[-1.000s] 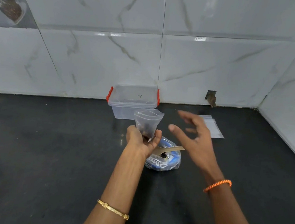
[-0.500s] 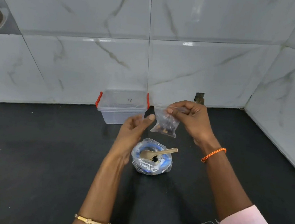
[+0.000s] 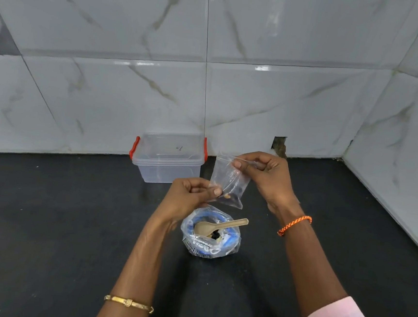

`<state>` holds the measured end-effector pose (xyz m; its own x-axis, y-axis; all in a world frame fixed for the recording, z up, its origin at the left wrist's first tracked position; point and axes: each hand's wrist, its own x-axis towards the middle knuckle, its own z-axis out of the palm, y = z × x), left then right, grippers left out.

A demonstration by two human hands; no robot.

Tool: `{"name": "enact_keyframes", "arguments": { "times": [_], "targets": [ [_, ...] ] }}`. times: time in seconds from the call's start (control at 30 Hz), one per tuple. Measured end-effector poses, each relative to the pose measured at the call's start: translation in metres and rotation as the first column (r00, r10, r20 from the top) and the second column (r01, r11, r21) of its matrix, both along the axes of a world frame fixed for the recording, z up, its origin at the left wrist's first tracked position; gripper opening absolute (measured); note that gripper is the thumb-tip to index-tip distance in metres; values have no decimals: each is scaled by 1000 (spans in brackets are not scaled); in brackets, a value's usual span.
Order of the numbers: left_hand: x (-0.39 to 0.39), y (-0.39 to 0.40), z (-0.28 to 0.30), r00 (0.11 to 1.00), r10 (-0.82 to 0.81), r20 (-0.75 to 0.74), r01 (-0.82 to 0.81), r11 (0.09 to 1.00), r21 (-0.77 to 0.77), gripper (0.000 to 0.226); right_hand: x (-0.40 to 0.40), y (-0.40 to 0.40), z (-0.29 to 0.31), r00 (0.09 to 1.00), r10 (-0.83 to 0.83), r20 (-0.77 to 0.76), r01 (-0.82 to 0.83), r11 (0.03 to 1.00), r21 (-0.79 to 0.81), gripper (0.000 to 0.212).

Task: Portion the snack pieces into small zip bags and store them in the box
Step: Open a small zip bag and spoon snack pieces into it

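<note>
I see both hands raised over the dark counter (image 3: pixel 46 220), sharing one small zip bag (image 3: pixel 228 180). My right hand (image 3: pixel 264 178) has its fingers curled in and pinches the bag's top edge between thumb and forefinger, at the right end of the seal strip. My left hand (image 3: pixel 189 197) is also curled, its thumb and fingers nipping the bag's lower left corner. Between the two grips the bag hangs tilted, its top leaning to the right.

The bag is clear and mostly slack; a few dark snack pieces (image 3: pixel 230 196) with a pale one among them sit gathered in its bottom corner. I cannot tell whether the seal is pressed closed.

Taking the bag as my landmark: just beyond it and to the left, against the marble-tiled wall (image 3: pixel 283 101), stands the clear box (image 3: pixel 168 160) with red latches, lid on. Directly below the bag, nearer to me, a rolled-down blue and clear snack packet (image 3: pixel 209 244) sits on the counter with a tan spoon (image 3: pixel 219 226) resting in its mouth, handle pointing right. An orange cord bracelet (image 3: pixel 294 225) rings my right wrist and a gold bangle (image 3: pixel 128 303) my left forearm.
</note>
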<state>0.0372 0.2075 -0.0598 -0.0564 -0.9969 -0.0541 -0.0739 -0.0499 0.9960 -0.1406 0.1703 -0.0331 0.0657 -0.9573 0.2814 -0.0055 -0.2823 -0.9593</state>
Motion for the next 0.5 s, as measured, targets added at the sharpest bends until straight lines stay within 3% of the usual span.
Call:
{"name": "enact_keyframes", "arguments": {
  "times": [0.1, 0.23, 0.37, 0.5],
  "targets": [
    [-6, -2, 15, 999, 17, -39, -21, 995, -97, 23, -1, -2, 2, 998, 59, -8, -58, 998, 30, 11],
    [-24, -16, 26, 974, 196, -110, -214, 960, -179, 13, 2, -4, 6, 996, 85, -28, -85, 996, 30, 12],
    [-28, -21, 17, 938, 253, -238, -273, 961, -51, 5, -3, -7, 0, 999, 34, 30, -37, 994, 99, 14],
    [-30, -21, 12, 929, 267, -254, -268, 963, 32, 7, -6, -5, -7, 988, 1, 155, -31, 981, 191, 14]
  ]
}}
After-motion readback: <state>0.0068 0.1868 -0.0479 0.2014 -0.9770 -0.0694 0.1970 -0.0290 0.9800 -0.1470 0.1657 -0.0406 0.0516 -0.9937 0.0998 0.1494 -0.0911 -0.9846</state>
